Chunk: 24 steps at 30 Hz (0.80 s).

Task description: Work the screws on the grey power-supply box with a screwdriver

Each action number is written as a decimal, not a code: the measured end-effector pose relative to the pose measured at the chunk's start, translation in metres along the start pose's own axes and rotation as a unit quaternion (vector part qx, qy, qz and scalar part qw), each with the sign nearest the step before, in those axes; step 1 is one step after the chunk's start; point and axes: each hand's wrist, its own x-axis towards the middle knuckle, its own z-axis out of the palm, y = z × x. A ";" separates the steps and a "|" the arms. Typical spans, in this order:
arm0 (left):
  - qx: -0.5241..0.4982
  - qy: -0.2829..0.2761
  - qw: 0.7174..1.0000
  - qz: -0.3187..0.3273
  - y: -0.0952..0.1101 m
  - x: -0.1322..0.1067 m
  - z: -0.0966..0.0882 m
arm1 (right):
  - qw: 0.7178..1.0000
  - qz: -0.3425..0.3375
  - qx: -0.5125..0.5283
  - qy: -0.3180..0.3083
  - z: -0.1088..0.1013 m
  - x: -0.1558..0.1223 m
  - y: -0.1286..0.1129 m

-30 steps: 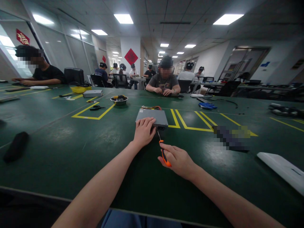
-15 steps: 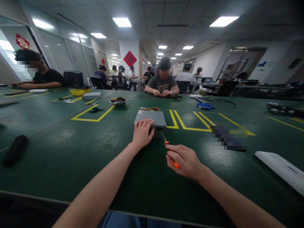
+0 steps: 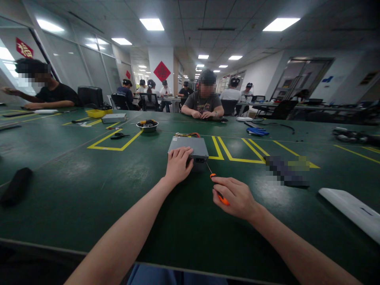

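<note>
A grey metal computer power supply (image 3: 194, 145) lies on the green table in front of me, its bundle of coloured wires (image 3: 188, 135) at the far side. My left hand (image 3: 179, 164) grips the near left part of it, fingers over the top and thumb at the front face. In my right hand (image 3: 234, 194) is a screwdriver (image 3: 222, 198) with an orange handle, the fingers wrapped round it. Its thin shaft points up and left to the unit's front right corner. Whether the tip touches the casing I cannot tell.
Beyond my hands stand a metal bowl of tools (image 3: 147, 126), a second grey unit (image 3: 114, 118) and a yellow tray (image 3: 98, 113). Blue gloves (image 3: 257, 131) and a white flat case (image 3: 353, 209) are to the right. A person (image 3: 203, 101) sits opposite.
My right hand and the screwdriver have shifted right and slightly away, the tip moving toward the unit's right corner. My left hand stays put. The person at far left has raised a hand.
</note>
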 end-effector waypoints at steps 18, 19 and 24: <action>0.007 -0.001 1.000 0.004 0.000 0.000 0.000 | 0.998 -0.024 -0.036 -0.034 -0.001 0.001 -0.005; 0.007 0.000 1.000 0.004 0.000 0.000 0.000 | 0.998 -0.028 -0.037 -0.043 -0.002 0.002 -0.006; 0.005 -0.003 1.000 -0.003 0.000 0.000 0.000 | 0.997 -0.015 -0.013 -0.079 -0.007 0.004 -0.008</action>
